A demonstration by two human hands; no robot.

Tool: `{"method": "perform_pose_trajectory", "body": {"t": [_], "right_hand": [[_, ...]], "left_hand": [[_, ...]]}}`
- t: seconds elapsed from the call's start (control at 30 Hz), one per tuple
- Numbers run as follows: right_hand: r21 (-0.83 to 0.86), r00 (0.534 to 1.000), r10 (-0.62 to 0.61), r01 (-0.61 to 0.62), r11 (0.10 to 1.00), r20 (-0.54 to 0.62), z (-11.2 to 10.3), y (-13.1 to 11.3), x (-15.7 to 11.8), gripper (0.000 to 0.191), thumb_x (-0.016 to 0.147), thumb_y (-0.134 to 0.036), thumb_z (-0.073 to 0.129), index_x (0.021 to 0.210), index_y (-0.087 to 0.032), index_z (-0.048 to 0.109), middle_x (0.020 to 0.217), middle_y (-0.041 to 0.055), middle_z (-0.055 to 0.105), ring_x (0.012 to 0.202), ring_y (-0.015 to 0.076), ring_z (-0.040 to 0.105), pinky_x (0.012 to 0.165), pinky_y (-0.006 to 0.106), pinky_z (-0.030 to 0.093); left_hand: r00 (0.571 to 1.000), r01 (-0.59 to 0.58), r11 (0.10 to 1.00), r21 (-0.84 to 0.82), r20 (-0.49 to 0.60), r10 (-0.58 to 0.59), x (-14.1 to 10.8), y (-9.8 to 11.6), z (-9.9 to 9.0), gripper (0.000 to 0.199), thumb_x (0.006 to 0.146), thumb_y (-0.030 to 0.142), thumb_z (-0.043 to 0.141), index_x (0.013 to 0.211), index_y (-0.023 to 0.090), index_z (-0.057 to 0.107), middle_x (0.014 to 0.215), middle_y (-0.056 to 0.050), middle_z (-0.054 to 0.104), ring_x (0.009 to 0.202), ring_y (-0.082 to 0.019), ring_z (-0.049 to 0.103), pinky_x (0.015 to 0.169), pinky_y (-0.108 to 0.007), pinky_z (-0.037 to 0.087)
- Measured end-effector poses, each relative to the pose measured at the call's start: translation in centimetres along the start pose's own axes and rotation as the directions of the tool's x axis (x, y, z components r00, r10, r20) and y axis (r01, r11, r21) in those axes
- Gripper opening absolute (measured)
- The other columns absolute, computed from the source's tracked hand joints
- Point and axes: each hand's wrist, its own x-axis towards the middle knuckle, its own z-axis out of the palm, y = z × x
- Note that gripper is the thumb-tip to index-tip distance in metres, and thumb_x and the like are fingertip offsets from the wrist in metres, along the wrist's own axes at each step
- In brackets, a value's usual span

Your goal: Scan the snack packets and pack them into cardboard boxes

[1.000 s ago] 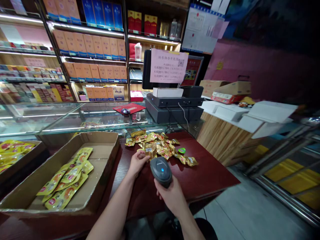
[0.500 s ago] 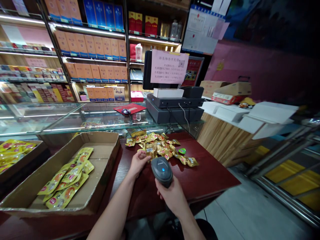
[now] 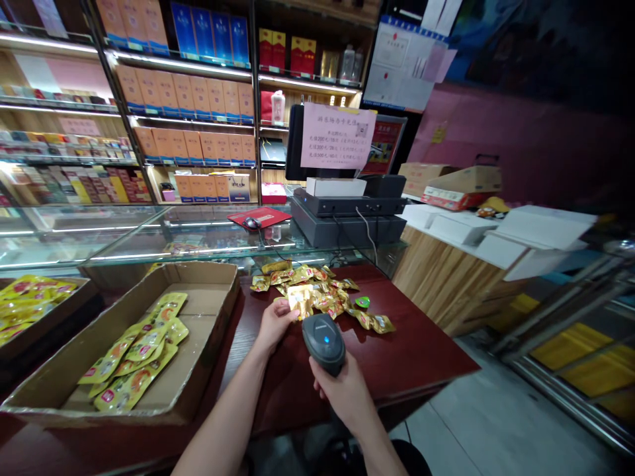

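Note:
In my right hand [image 3: 342, 387] is a dark grey barcode scanner [image 3: 323, 342], gripped by its handle, with a small blue light on top. Its head faces away from me toward a gold snack packet [image 3: 300, 301], which shines brightly. My left hand [image 3: 276, 324] pinches that packet at its near left edge. Behind it lies a loose pile of gold snack packets [image 3: 330, 291] on the dark red table [image 3: 397, 363]. A small green-topped item [image 3: 362, 302] sits at the right of the pile.
An open cardboard box [image 3: 208, 291] with several yellow packets stands at the left; another box [image 3: 89, 297] is beyond it. Behind the table are a glass counter [image 3: 139, 231], a mouse [image 3: 251, 223] and a monitor with a paper sign [image 3: 337, 137]. White boxes [image 3: 459, 225] lie at the right.
A bright glow now covers the packet in my left hand, which was unlit before. Both hands keep nearly the same place; the whole view has shifted slightly.

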Motion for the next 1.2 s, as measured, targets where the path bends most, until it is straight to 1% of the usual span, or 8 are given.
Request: {"method": "perform_pose_trajectory", "body": {"t": [0.17, 0.33, 0.47, 0.6, 0.7, 0.77, 0.93, 1.2], "right_hand": [[0.018, 1.0, 0.02, -0.02, 1.0, 0.009, -0.7, 0.0, -0.2, 0.033, 0.071, -0.047, 0.076, 0.076, -0.02, 0.059, 0.049, -0.0019, 0.06, 0.04, 0.0133, 0.054, 0.039, 0.022, 0.042], [0.041, 1.0, 0.014, -0.014, 0.999, -0.003, -0.9, 1.2, 0.1, 0.039, 0.068, -0.053, 0.078, 0.074, -0.02, 0.058, 0.046, -0.002, 0.059, 0.039, 0.0136, 0.053, 0.039, 0.023, 0.043], [0.073, 1.0, 0.018, -0.02, 0.997, 0.018, 0.1, 1.3, 0.4, 0.041, 0.068, -0.054, 0.079, 0.073, -0.019, 0.057, 0.049, -0.0016, 0.061, 0.04, 0.013, 0.054, 0.041, 0.023, 0.044], [0.079, 0.997, -0.005, -0.001, 0.997, 0.074, 1.7, 0.7, 0.6, 0.042, 0.067, -0.055, 0.079, 0.071, -0.02, 0.056, 0.049, -0.0015, 0.06, 0.042, 0.014, 0.054, 0.042, 0.025, 0.045], [0.046, 0.991, -0.017, 0.011, 0.999, 0.131, 2.9, 0.1, 0.6, 0.041, 0.067, -0.055, 0.078, 0.07, -0.02, 0.057, 0.049, -0.0005, 0.06, 0.042, 0.0151, 0.055, 0.043, 0.027, 0.046], [0.045, 0.988, -0.02, 0.013, 0.999, 0.152, 3.5, -0.2, 0.6, 0.042, 0.066, -0.055, 0.079, 0.071, -0.02, 0.057, 0.049, -0.0001, 0.061, 0.043, 0.0155, 0.055, 0.044, 0.027, 0.046], [0.079, 0.989, -0.011, -0.001, 0.997, 0.148, 3.8, -0.4, 0.4, 0.042, 0.066, -0.055, 0.079, 0.074, -0.02, 0.057, 0.049, -0.001, 0.06, 0.043, 0.0143, 0.054, 0.043, 0.026, 0.045], [0.1, 1.0, 0.0, -0.003, 0.995, 0.031, 1.1, 0.7, 0.5, 0.043, 0.066, -0.055, 0.08, 0.073, -0.02, 0.056, 0.047, -0.0028, 0.059, 0.04, 0.0123, 0.052, 0.04, 0.023, 0.042]], "left_hand": [[0.991, -0.089, 0.996, 0.028, -0.097, 0.091, -0.7, 2.3, 1.0, 0.044, 0.049, 0.034, 0.09, 0.075, 0.018, 0.059, 0.064, 0.002, 0.067, 0.062, -0.012, 0.063, 0.062, -0.022, 0.049], [0.955, -0.257, 0.953, 0.162, -0.112, 0.276, -3.8, 8.6, -0.1, 0.029, 0.063, 0.029, 0.083, 0.079, 0.018, 0.062, 0.072, 0.0, 0.07, 0.068, -0.013, 0.067, 0.069, -0.024, 0.053], [0.869, -0.359, 0.862, 0.358, -0.209, 0.448, -6.9, 14.8, -4.8, 0.024, 0.069, 0.03, 0.079, 0.082, 0.018, 0.063, 0.074, 0.0, 0.071, 0.068, -0.014, 0.068, 0.069, -0.025, 0.055], [0.721, -0.382, 0.766, 0.516, -0.352, 0.597, -9.8, 20.0, -11.0, 0.032, 0.066, 0.033, 0.081, 0.088, 0.018, 0.063, 0.083, -0.004, 0.074, 0.078, -0.017, 0.072, 0.078, -0.031, 0.058], [0.632, -0.362, 0.713, 0.601, -0.404, 0.661, -11.5, 22.2, -14.4, 0.036, 0.068, 0.037, 0.081, 0.093, 0.017, 0.064, 0.093, -0.006, 0.075, 0.089, -0.02, 0.073, 0.086, -0.037, 0.059], [0.612, -0.346, 0.697, 0.628, -0.412, 0.675, -12.2, 22.8, -15.4, 0.035, 0.069, 0.038, 0.081, 0.093, 0.017, 0.065, 0.094, -0.007, 0.075, 0.09, -0.021, 0.073, 0.088, -0.038, 0.059], [0.656, -0.334, 0.717, 0.612, -0.396, 0.643, -11.8, 21.3, -13.5, 0.031, 0.071, 0.037, 0.079, 0.091, 0.017, 0.067, 0.092, -0.007, 0.075, 0.086, -0.02, 0.073, 0.085, -0.036, 0.059], [0.854, -0.348, 0.796, 0.496, -0.183, 0.487, -7.2, 14.6, -4.0, 0.021, 0.077, 0.031, 0.075, 0.093, 0.018, 0.069, 0.094, -0.007, 0.075, 0.085, -0.02, 0.072, 0.083, -0.032, 0.057]]}}
